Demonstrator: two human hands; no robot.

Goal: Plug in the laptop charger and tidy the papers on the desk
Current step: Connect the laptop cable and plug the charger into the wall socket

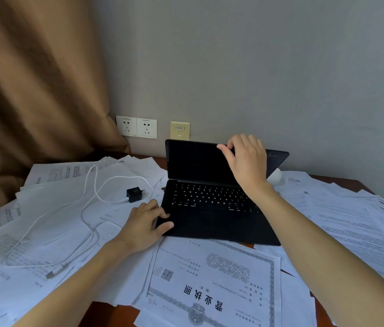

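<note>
A black laptop (210, 208) stands open in the middle of the desk, its screen dark. My right hand (247, 159) pinches the top edge of the lid, thumb in front and fingers behind. My left hand (148, 223) grips the laptop base at its front left corner, thumb on the palm rest. A black charger plug (134, 194) lies on the papers left of the laptop. Its white cable (92, 208) loops across them, the free end (55, 272) at the left front. Loose printed papers (210, 279) cover the desk all around.
Two white wall sockets (136, 126) sit low on the wall behind the desk, a cream data port (179, 130) beside them. A brown curtain (33, 90) hangs at the left. A white round object (276, 177) peeks out behind the laptop lid. Brown desk wood (113, 312) shows at the front.
</note>
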